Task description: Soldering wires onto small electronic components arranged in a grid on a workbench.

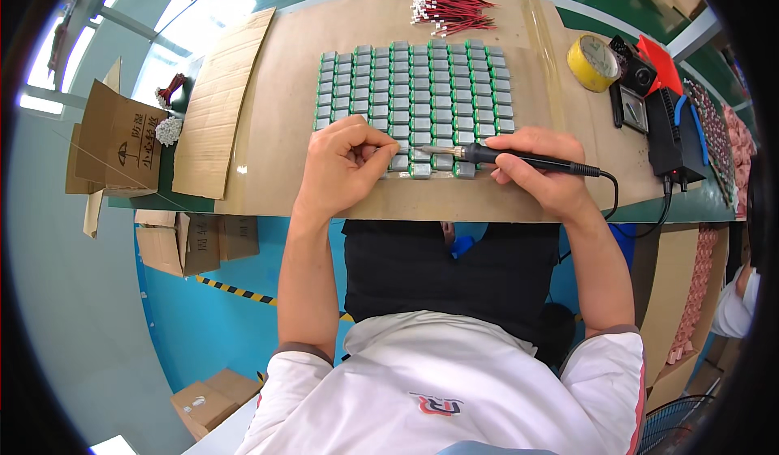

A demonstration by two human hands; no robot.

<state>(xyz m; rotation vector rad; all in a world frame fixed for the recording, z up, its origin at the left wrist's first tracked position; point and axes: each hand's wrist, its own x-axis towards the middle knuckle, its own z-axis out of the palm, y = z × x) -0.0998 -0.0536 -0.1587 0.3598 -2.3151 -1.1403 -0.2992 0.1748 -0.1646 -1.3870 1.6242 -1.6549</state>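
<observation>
My right hand (542,167) grips a black-handled soldering iron (480,154), its metal tip pointing left over the near rows of small grey-and-green blocks (418,94). These blocks stand in tight, neat columns on the brown board (284,106). At the near left corner of the columns, my left hand (345,163) is closed in a pinch, thumb and forefinger close to the iron's tip. Whatever lies between those fingertips is too small to make out. The iron's cord (614,191) hangs from the back of its handle.
Red-and-black wires with white connectors (450,11) lie at the far edge. A yellow tape roll (592,63) and a black soldering station (675,142) stand on the right. Corrugated cardboard (223,106) and an open carton (118,142) are at left. Another person's sleeve (737,309) shows far right.
</observation>
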